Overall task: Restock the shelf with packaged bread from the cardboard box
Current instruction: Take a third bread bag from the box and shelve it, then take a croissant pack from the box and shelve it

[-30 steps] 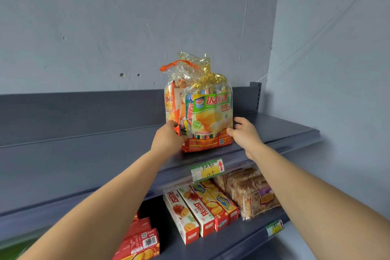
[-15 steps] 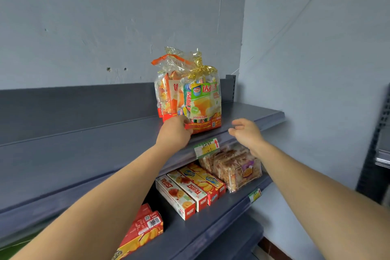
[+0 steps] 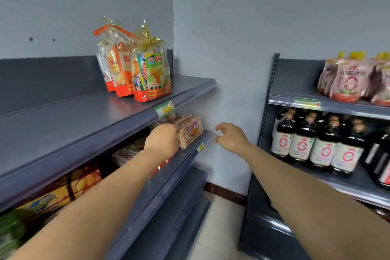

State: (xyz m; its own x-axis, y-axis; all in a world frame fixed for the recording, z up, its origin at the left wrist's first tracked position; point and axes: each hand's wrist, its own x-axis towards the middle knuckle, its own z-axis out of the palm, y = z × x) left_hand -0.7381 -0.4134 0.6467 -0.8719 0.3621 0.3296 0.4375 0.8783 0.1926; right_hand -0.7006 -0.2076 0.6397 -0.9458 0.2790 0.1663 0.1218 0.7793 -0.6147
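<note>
Three clear bread bags with orange bottoms stand in a row on the grey top shelf point(image 3: 63, 116), the nearest one point(image 3: 151, 74) tied with a gold ribbon. My left hand point(image 3: 163, 138) hangs below that shelf's edge, in front of the sliced-bread packs point(image 3: 191, 131) on the second shelf, holding nothing that I can see. My right hand point(image 3: 231, 136) floats in the gap between the two shelf units, fingers loosely curled and empty. The cardboard box is out of view.
A price tag point(image 3: 165, 108) is clipped to the top shelf's edge. Boxed snacks point(image 3: 126, 154) and orange packs point(image 3: 69, 188) fill the second shelf. The right unit carries dark sauce bottles point(image 3: 320, 145) and pink pouches point(image 3: 350, 78). Bare floor point(image 3: 219, 226) lies between the units.
Both hands have let go of the gold-ribboned bag, which now stands on the top shelf, and have dropped lower. My view has swung right, bringing the right shelf unit into sight.
</note>
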